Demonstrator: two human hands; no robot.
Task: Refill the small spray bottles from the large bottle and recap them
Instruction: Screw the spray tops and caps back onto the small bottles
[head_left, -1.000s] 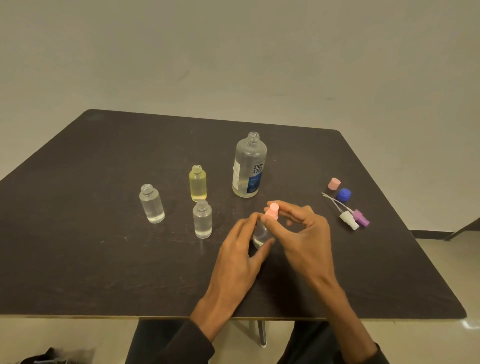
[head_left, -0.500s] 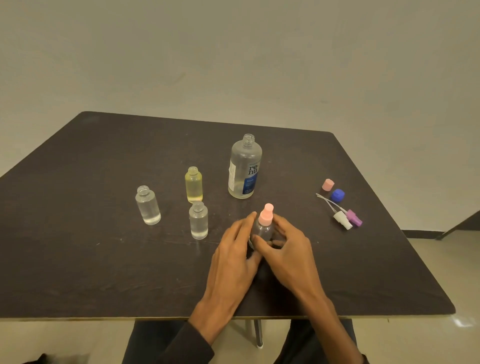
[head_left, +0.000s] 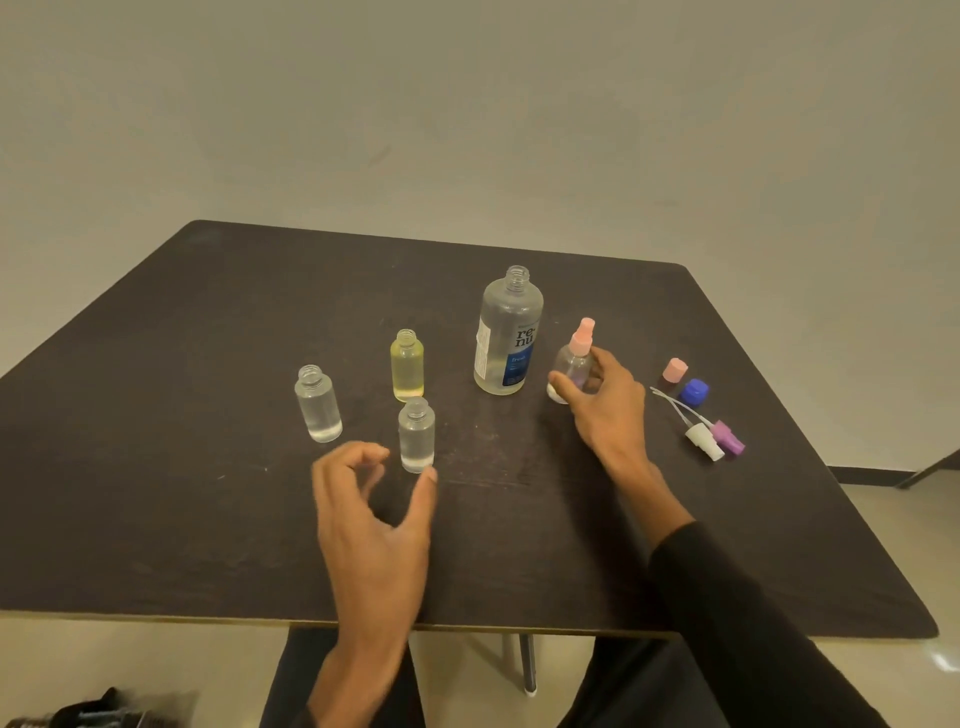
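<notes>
**Pink-capped sprayer in the right hand**

While the left hand (head_left: 371, 512) hovers near the table (head_left: 156, 493) edge, fingers loosely curled and holding nothing, its thumb lies just beside a clear uncapped small bottle (head_left: 416, 435). Farther back, the right hand (head_left: 605, 402) grips the pink-capped spray bottle (head_left: 575, 361), upright, just right of the uncapped large bottle (head_left: 508, 332).

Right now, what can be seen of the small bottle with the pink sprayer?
The small bottle is clear, seemingly plastic, with a rounded body and a pink sprayer fitted on its neck, so it is capped. It leans slightly to the right, just right of the large bottle. The right hand holds its lower body in a curled grip. Whether its base touches the table cannot be told.
</notes>
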